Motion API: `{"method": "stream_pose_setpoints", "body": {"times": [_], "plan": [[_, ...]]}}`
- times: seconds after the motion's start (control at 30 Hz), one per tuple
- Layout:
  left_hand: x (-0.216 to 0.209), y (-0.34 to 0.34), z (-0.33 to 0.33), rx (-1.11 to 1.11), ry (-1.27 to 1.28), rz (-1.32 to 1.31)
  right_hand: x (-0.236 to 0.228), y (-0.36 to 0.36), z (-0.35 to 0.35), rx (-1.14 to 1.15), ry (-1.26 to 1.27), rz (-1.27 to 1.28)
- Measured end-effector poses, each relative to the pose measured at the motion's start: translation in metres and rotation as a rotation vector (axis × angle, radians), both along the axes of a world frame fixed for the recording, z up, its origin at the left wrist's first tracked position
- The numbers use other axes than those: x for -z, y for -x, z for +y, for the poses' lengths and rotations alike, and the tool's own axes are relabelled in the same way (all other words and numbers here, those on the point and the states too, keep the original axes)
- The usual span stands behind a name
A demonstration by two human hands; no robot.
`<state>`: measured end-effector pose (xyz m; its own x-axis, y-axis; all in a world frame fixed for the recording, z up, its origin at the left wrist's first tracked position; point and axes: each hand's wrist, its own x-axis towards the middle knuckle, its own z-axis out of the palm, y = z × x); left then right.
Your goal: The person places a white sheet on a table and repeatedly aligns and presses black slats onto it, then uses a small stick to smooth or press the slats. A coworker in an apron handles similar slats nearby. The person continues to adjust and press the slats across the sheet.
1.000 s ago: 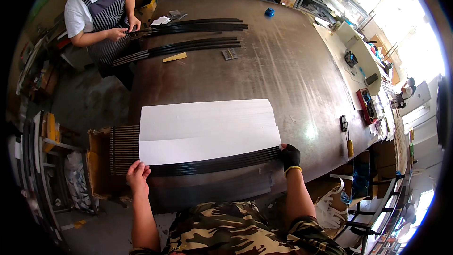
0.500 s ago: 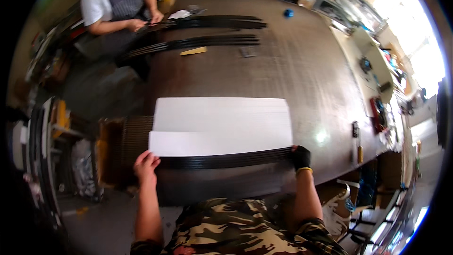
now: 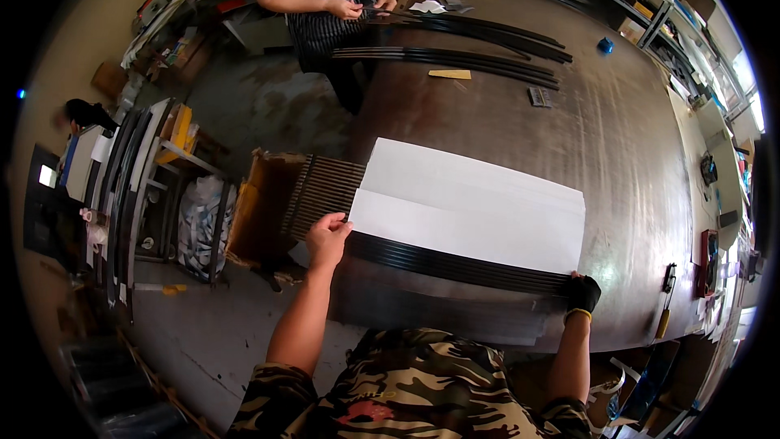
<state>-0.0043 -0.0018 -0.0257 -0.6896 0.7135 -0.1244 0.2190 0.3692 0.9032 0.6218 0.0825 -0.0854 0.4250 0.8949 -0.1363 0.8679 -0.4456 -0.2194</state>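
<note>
A bundle of long black strips (image 3: 455, 264) lies side by side along the near edge of a white sheet (image 3: 471, 210). My bare left hand (image 3: 327, 241) is closed with its fingertips at the left end of the strips, beside the sheet's near left corner; its exact grip is partly hidden. At the opposite end, my right hand (image 3: 583, 294), in a black glove with bare fingertips, is closed on the strips. Part of the sheet is a layer or fold along its near side. Both rest on the dark worktable (image 3: 520, 134).
Across the table a person in a striped apron (image 3: 329, 32) handles more black strips (image 3: 487, 32). A yellow piece (image 3: 449, 75), a blue object (image 3: 605, 45) and a screwdriver-like tool (image 3: 666, 301) lie on the table. Left stands an open cardboard box (image 3: 258, 207) with several rods sticking out.
The view has swung left, so the table, sheet and strips appear further right and tilted. Both hands stay at the ends of the strips.
</note>
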Motion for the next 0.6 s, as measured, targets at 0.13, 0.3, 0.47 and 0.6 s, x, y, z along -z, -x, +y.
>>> {"method": "stream_pose_setpoints", "body": {"times": [0.13, 0.3, 0.47, 0.6], "plan": [[0.009, 0.003, 0.000, 0.033, 0.086, 0.234, -0.004, 0.003, 0.000, -0.006, -0.026, 0.039], [0.011, 0.005, 0.002, 0.062, 0.106, 0.345, -0.018, 0.013, -0.001, -0.008, -0.001, 0.038], [0.006, 0.012, 0.008, 0.049, -0.059, 0.138, -0.004, 0.002, 0.002, 0.034, -0.007, 0.036], [0.001, 0.015, 0.013, 0.081, -0.074, 0.114, 0.010, -0.009, 0.002, 0.038, -0.035, 0.056]]}}
